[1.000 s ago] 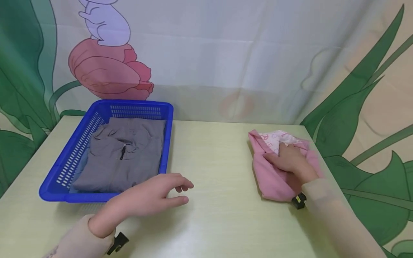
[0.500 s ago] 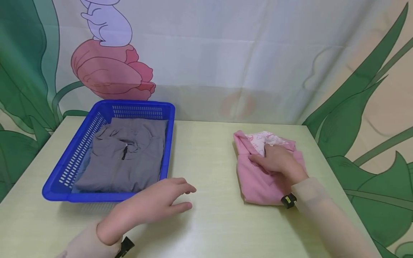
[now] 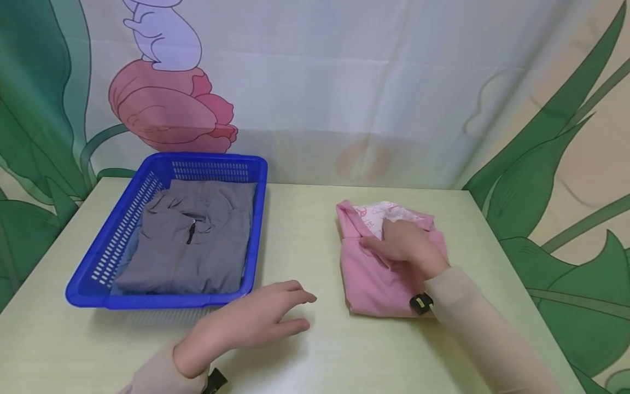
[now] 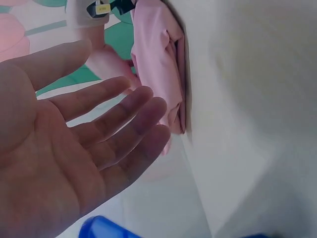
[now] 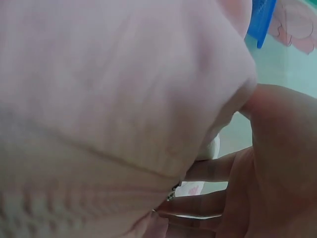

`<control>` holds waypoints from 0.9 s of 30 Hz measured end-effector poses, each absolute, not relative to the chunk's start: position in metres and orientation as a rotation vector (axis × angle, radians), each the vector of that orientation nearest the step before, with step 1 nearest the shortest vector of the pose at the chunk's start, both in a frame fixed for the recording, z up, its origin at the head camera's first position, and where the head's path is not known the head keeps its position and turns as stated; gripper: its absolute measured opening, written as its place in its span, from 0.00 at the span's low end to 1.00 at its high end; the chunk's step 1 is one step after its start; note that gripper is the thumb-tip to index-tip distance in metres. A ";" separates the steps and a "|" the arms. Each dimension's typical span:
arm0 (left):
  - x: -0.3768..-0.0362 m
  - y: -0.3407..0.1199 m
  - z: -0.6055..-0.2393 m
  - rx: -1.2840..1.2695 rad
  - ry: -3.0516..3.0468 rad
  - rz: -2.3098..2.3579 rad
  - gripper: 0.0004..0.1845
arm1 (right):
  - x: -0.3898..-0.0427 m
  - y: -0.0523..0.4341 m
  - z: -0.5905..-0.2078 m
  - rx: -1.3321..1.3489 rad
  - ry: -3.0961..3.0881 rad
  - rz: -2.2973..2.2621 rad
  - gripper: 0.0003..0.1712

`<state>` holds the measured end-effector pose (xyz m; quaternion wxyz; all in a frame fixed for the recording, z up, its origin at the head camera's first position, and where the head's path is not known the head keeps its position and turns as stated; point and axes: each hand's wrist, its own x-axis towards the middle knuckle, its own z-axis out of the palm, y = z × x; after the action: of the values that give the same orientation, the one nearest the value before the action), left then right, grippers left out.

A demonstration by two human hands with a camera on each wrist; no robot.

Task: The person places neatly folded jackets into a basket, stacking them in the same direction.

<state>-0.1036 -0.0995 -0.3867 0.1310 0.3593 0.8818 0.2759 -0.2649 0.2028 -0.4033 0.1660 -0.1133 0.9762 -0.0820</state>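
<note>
A folded pink jacket (image 3: 379,279) with a white printed lining lies on the right part of the table. My right hand (image 3: 406,243) grips its upper layer, thumb on the pink cloth and fingers in at the lining. Up close, the right wrist view shows the jacket's cloth (image 5: 124,99) bunched against the thumb, with the fingers behind it. Between the basket and the jacket is my left hand (image 3: 261,314), held above the table. Its fingers are spread and loosely bent, and the palm in the left wrist view holds nothing.
At the left stands a blue plastic basket (image 3: 261,219) with a folded grey zip-neck top (image 3: 211,257) in it and a bluish cloth beneath. Behind the pale table (image 3: 305,230) hangs a printed curtain (image 3: 315,93). Both wrists wear black straps.
My right hand has slid the pink jacket leftward across the table. The left hand has shifted a little right and nearer to me. Basket and grey top have stayed put.
</note>
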 end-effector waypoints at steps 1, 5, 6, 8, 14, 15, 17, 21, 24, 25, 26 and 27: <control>-0.104 -0.099 -0.388 1.041 2.555 0.808 0.21 | -0.265 0.199 -0.403 -0.327 2.779 -0.221 0.35; -0.103 -0.097 -0.392 1.031 2.548 0.806 0.21 | -0.264 0.185 -0.402 -0.322 2.774 -0.189 0.35; -0.103 -0.097 -0.393 1.024 2.551 0.803 0.22 | -0.264 0.182 -0.402 -0.316 2.774 -0.192 0.35; -0.104 -0.096 -0.394 1.002 2.556 0.803 0.22 | -0.264 0.175 -0.401 -0.304 2.767 -0.193 0.35; -0.107 -0.094 -0.396 0.913 2.600 0.827 0.27 | -0.266 0.155 -0.398 -0.293 2.744 -0.188 0.34; -0.108 -0.094 -0.397 0.901 2.609 0.834 0.27 | -0.266 0.152 -0.397 -0.298 2.744 -0.183 0.35; -0.108 -0.094 -0.398 0.882 2.622 0.855 0.27 | -0.266 0.147 -0.396 -0.311 2.746 -0.176 0.35; -0.109 -0.094 -0.400 0.853 2.622 0.875 0.28 | -0.264 0.140 -0.392 -0.329 2.750 -0.179 0.34; -0.108 -0.094 -0.401 0.827 2.620 0.867 0.29 | -0.263 0.138 -0.389 -0.359 2.750 -0.237 0.32; -0.108 -0.094 -0.402 0.816 2.621 0.862 0.30 | -0.262 0.139 -0.388 -0.380 2.753 -0.269 0.31; -0.108 -0.094 -0.402 0.805 2.624 0.858 0.30 | -0.262 0.140 -0.387 -0.412 2.758 -0.305 0.29; -0.108 -0.094 -0.403 0.794 2.628 0.854 0.31 | -0.261 0.141 -0.386 -0.430 2.756 -0.352 0.28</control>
<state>-0.1079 -0.0937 -0.4029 0.1330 0.2736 0.9059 0.2945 -0.2608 0.1412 -0.3860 0.1641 -0.1508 0.9670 -0.1235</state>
